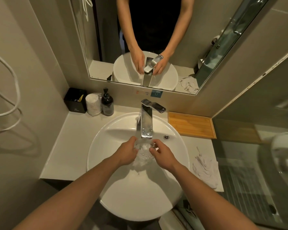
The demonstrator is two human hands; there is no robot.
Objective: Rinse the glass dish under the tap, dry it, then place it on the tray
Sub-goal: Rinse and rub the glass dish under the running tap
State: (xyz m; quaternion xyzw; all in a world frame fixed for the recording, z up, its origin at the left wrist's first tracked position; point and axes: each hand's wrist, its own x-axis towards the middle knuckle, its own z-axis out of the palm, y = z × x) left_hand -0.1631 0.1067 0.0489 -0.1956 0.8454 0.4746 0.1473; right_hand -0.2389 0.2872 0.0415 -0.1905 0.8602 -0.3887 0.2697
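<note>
We are standing over the pale table [76,143], leaning above its round white sink [106,188]. A mirror [106,47] is hanging behind, and the chrome tap [146,123] is running water into the basin. The wooden tray [191,124] is lying bare to the right of the tap, with a crumpled white cloth [205,168] resting nearer us beside the sink. We are holding the glass dish [144,151] under the stream: our left hand [127,154] is clasping its left side, our right hand [161,156] closing on its right rim.
</note>
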